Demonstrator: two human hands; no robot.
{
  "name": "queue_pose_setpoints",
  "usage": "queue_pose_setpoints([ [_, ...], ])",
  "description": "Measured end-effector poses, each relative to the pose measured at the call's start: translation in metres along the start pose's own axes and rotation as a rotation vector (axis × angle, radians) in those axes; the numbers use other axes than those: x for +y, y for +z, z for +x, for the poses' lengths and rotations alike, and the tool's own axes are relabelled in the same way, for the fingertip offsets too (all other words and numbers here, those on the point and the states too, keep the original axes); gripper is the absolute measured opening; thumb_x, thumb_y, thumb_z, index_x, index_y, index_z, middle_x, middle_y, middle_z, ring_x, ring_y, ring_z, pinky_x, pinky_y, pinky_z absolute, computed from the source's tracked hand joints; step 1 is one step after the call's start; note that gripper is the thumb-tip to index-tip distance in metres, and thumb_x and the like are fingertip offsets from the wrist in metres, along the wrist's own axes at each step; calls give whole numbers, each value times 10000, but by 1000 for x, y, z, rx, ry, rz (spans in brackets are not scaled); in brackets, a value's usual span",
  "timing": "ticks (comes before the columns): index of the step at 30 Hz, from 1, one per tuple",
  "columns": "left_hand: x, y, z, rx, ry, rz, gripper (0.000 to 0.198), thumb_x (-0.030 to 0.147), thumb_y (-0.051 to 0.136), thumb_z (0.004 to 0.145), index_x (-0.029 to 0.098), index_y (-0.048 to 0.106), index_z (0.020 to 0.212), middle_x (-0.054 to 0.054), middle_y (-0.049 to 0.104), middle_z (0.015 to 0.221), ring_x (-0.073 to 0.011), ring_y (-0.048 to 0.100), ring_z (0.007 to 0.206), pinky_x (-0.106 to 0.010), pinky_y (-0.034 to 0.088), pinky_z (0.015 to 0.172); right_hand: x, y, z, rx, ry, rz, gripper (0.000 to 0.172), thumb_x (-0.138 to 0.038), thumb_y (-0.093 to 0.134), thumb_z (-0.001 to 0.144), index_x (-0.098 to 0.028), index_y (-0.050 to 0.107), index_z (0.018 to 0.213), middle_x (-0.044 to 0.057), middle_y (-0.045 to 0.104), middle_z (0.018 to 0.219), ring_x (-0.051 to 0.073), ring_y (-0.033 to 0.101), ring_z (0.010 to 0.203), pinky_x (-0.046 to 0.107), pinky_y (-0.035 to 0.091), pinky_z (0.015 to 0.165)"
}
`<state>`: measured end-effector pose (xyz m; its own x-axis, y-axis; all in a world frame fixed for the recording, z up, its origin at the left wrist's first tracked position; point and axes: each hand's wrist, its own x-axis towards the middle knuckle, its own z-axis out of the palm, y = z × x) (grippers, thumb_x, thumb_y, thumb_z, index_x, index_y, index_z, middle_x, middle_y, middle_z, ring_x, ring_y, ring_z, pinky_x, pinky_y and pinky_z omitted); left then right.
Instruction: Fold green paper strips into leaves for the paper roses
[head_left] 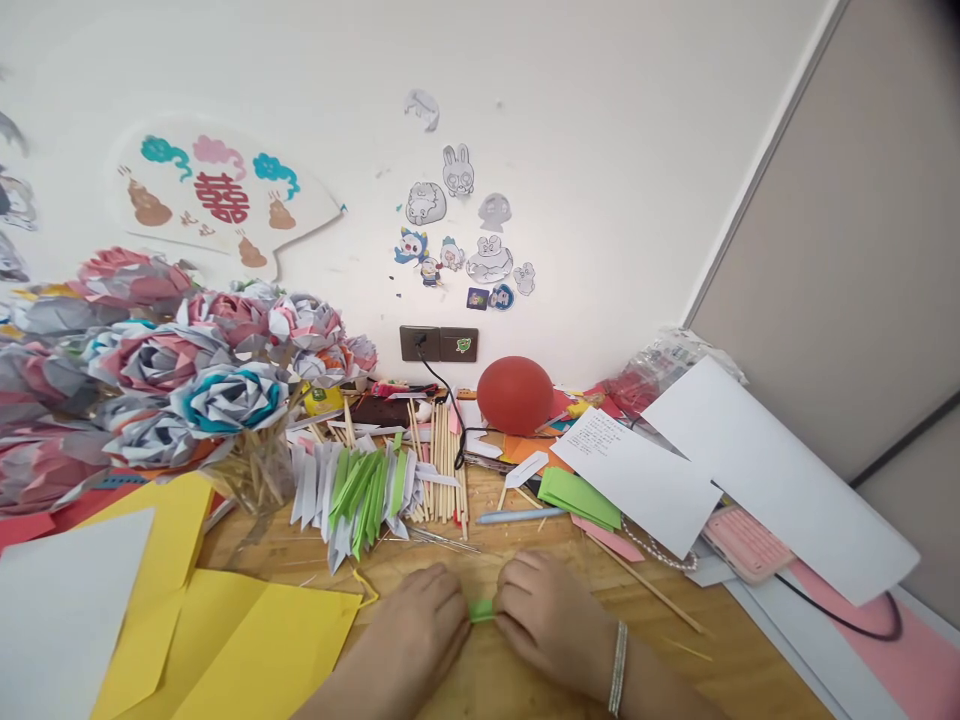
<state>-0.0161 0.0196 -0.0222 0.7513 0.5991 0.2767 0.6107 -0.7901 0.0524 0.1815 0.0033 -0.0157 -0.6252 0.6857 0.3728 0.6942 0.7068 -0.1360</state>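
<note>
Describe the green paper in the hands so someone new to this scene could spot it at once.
At the wooden table, bottom middle, find the left hand and the right hand, its wrist in a silvery bracelet. The green paper shows as a short band in the gap between them. Unlike the green strips and green sheets farther back, it alone is held.

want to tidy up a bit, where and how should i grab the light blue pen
Probably mid-barrel, pinched across its width from above and the near side: the light blue pen is slim and lies roughly left to right on the table. Its right end runs up close to the green paper stack, so that end looks more awkward.
</note>
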Motion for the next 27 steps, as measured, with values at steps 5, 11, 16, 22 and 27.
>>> queue_pose_setpoints([
  [5, -1, -15, 9, -119, -384, -126, 144, 224, 574, 820, 164, 573, 690, -39, 610, 748, -219, 578, 751, -329, 450, 675, 2, 1, 4, -33, 391, 202, 89, -129, 625, 751, -173, 558, 713, 0, 582, 757, 162, 506, 755, 271, 353, 665],
  [11, 0, -19, 12, -187, -473, -24, 149, 289, 593, 824, 155, 608, 760, -75, 633, 840, -266, 585, 833, -389, 451, 737, 4, -1, 4, -60, 540, 227, 119, -216, 684, 749, -188, 569, 744, -10, 590, 812, 179, 504, 813, 288, 336, 713],
  [16, 6, -16, 13, -180, -350, -24, 89, 148, 536, 847, 176, 620, 843, -54, 626, 907, -230, 575, 881, -357, 444, 781, -2, 2, 5, -95, 460, 174, 139, -238, 699, 764, -190, 573, 796, -2, 580, 874, 183, 494, 854, 292, 345, 747],
  [22, 5, -8, 7, -65, -274, -85, 80, 105, 592, 771, 185, 589, 762, -16, 613, 807, -205, 574, 766, -308, 440, 680, -2, 3, 7, -118, 345, 143, 173, -246, 718, 751, -183, 556, 759, -3, 579, 843, 173, 499, 829, 279, 375, 736],
  [27, 4, -2, 2, 112, -46, 16, 160, 54, 504, 788, 189, 540, 711, -10, 614, 737, -193, 557, 671, -296, 422, 626, -3, 3, 7, -73, 237, 148, 139, -261, 682, 782, -182, 593, 853, 10, 621, 836, 173, 531, 791, 281, 401, 704],
])
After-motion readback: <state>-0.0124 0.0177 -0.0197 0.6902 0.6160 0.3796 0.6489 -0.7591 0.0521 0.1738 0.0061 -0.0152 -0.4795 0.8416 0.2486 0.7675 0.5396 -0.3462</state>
